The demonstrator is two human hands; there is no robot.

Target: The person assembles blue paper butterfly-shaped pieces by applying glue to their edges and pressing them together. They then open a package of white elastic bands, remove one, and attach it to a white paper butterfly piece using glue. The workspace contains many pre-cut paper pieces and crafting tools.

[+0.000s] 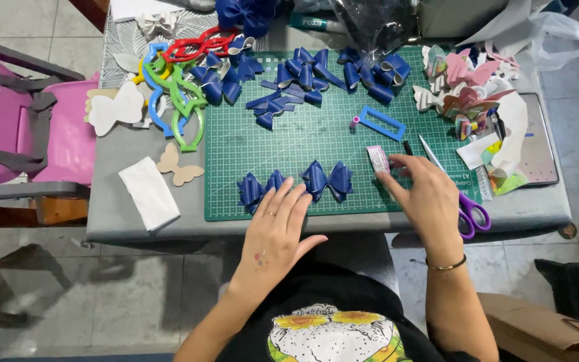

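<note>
On green mat (303,144): left hand (277,224) flat, touching blue bow (261,188); right hand (425,191) pinching small strip (378,159).

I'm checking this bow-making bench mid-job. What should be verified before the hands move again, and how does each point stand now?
1. Left hand flat at the mat's near edge, fingertips at the two finished blue bows: ok.
2. Right hand fingertips at the small pink strip; firm grip: cannot tell.
3. Purple-handled scissors lying beside the right hand, blades pointing away: ok.
4. Green cutting mat flat on the table: ok.
5. Loose blue pieces at the mat's far side, away from both hands: ok.
</note>
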